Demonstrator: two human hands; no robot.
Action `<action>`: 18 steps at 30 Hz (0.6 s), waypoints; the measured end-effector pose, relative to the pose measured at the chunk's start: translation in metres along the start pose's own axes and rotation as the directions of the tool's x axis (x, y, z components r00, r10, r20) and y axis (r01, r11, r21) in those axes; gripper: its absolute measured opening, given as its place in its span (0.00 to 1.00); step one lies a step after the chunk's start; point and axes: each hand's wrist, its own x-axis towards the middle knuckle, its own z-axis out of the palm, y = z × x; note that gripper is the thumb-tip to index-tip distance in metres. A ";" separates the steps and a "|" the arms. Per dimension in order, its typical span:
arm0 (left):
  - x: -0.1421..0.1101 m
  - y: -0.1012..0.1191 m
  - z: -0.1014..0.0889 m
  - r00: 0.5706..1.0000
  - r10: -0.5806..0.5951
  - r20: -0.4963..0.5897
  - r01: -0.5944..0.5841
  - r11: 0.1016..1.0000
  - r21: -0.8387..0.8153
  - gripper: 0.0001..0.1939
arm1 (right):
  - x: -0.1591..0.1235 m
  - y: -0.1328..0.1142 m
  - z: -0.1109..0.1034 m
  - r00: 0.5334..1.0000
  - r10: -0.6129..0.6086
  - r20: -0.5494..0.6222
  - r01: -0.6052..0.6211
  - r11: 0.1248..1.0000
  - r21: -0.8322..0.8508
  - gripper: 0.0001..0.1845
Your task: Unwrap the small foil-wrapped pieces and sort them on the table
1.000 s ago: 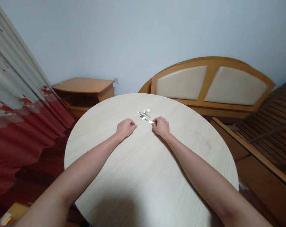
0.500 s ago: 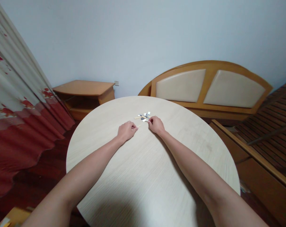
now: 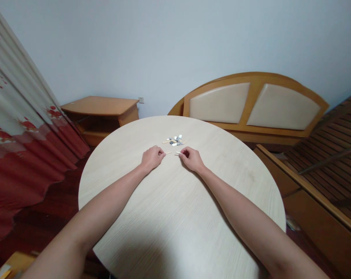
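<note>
"Pinching what, would you say?"

"A thin pale stick (image 3: 168, 153) in the left hand (image 3: 152, 158) and a small white piece (image 3: 178, 152) in the right hand (image 3: 192, 159). Both grips are made at the tips, and the free ends point toward each other, near but apart."

"Is the white one flat or folded?"

"Too small to tell. It looks slim from here, with something grey just under it, perhaps its shadow."

"How would you handle them well?"

"Lightly, I think. Grip close to one end so the rest shows, and rest both wrists low so the tips don't wobble. Pieces that slight could bend or slip under a hard squeeze."

"And the others?"

"In a loose pile (image 3: 176, 144) just beyond the hands: white, dark and tan bits, some overlapping. I'd mind the knuckles there; a brush could scatter them."

"What's underneath?"

"A round, pale table (image 3: 227, 155), and both forearms reach across it. Past its far edge are a low wooden cabinet (image 3: 102, 105) and a padded headboard (image 3: 221, 102), with a red and white curtain (image 3: 41, 170) off to the left."
</note>
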 end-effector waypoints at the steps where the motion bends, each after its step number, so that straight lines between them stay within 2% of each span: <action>1: 0.000 0.000 0.000 1.000 -0.003 0.000 0.003 1.000 -0.002 0.09 | 0.001 0.000 0.000 1.000 -0.003 -0.001 0.003 1.000 0.004 0.04; 8: 0.000 -0.001 -0.001 0.999 0.012 -0.037 -0.013 0.999 -0.035 0.10 | 0.004 0.000 0.004 0.996 -0.089 0.004 0.089 0.996 -0.029 0.05; 14: -0.007 0.010 0.004 0.973 0.221 -0.061 -0.226 0.970 -0.092 0.14 | 0.000 -0.006 0.000 0.986 -0.162 0.041 0.163 0.987 -0.008 0.06; 18: -0.008 0.018 0.008 0.955 0.292 -0.061 -0.296 0.951 -0.092 0.10 | -0.003 -0.009 -0.002 0.981 -0.191 0.041 0.189 0.981 0.037 0.08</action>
